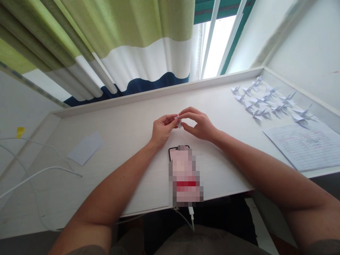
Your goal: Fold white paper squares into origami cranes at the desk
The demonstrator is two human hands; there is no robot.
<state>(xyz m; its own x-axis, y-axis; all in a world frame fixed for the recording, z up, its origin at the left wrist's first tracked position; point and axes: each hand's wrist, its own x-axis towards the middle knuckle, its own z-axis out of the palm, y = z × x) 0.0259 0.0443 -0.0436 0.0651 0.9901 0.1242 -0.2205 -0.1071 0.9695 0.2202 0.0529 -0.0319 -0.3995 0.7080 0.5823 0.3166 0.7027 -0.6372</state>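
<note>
Above the middle of the white desk, my left hand (163, 130) pinches a small piece of folded white paper (179, 124) between thumb and fingers. My right hand (198, 123) meets it from the other side. Its fingertips touch the top of the paper, and its thumb is bent in close to the lower part. Fingers cover much of the paper, so its exact shape is hard to make out. A phone (183, 173) lies just below the hands, its screen blurred and a white charging cable (191, 214) at its lower end.
Several white paper cranes (261, 101) stand at the back right of the desk (132, 124). A written-on lined sheet (305, 145) lies in front of them. Plain white paper (86, 148) rests at the left, near a loose white cable (50, 169). A curtain (148, 56) hangs behind.
</note>
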